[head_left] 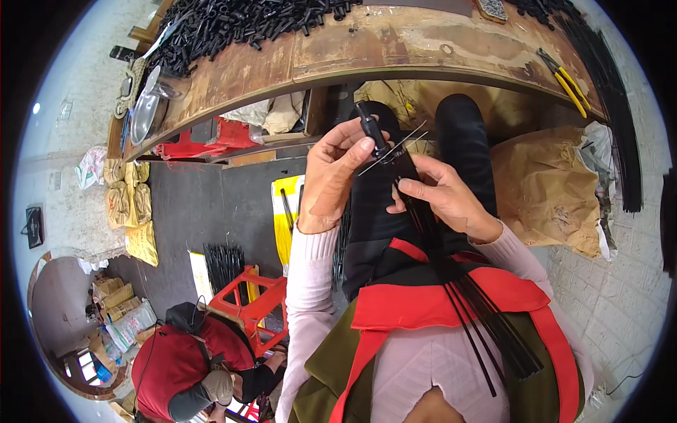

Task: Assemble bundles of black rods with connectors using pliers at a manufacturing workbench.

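Note:
A black plastic tubular piece (371, 127) is pinched between the thumb and fingers of my left hand (335, 168), above my knees. My right hand (446, 195) closes around a bundle of thin black rods (486, 315), which runs down over my red apron (451, 299). At its upper end the bundle meets the lower part of the tubular piece. Thin metal rods (415, 139) stick out crosswise there. How the rods join the piece is too small to make out.
A wooden workbench (395, 46) spans the far side, with a heap of small black tubes (233, 28) and yellow-handled pliers (570, 86). Long black rods (620, 120) hang over its right end. A brown paper sack (550, 187) stands right. A person in red (180, 363) sits lower left beside a red stool (257, 307).

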A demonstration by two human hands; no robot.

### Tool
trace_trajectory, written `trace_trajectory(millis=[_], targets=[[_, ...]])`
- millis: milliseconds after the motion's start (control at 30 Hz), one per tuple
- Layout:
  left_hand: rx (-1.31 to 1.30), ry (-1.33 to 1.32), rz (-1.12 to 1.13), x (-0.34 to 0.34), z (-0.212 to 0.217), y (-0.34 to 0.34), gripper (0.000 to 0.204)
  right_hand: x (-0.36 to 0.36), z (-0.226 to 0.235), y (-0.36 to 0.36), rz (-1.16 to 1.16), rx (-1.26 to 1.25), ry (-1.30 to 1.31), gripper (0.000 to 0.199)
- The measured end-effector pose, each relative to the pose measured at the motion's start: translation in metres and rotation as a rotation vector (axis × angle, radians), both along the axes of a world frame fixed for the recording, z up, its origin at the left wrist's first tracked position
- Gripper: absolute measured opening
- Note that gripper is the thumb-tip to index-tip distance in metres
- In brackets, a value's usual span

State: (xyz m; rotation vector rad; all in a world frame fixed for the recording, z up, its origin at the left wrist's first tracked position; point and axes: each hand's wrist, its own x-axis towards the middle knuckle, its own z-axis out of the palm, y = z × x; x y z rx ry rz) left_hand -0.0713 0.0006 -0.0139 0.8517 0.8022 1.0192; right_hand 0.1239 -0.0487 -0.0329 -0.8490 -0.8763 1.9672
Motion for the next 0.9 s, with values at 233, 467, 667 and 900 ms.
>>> trace_trajectory(millis=[233, 467, 667, 900], targets=[[-0.011, 0.003, 0.086, 0.006, 0.002, -0.006, 0.037, 0.003, -0.002, 0.003, 0.021, -0.007, 0.052, 0.027], [0.086, 0.134, 0.202, 0.011, 0.008, -0.01, 0.038, -0.001, -0.002, 0.004, 0.009, 0.005, 0.018, 0.029], [0.034, 0.048, 0.25, 0.017, 0.002, -0.02, 0.044, -0.001, -0.007, 0.007, 0.015, -0.034, 0.054, 0.031], [0.168, 0.101, 0.24, 0.022, 0.01, -0.034, 0.074, -0.003, -0.007, 0.009, -0.021, 0.04, 0.01, 0.033]])
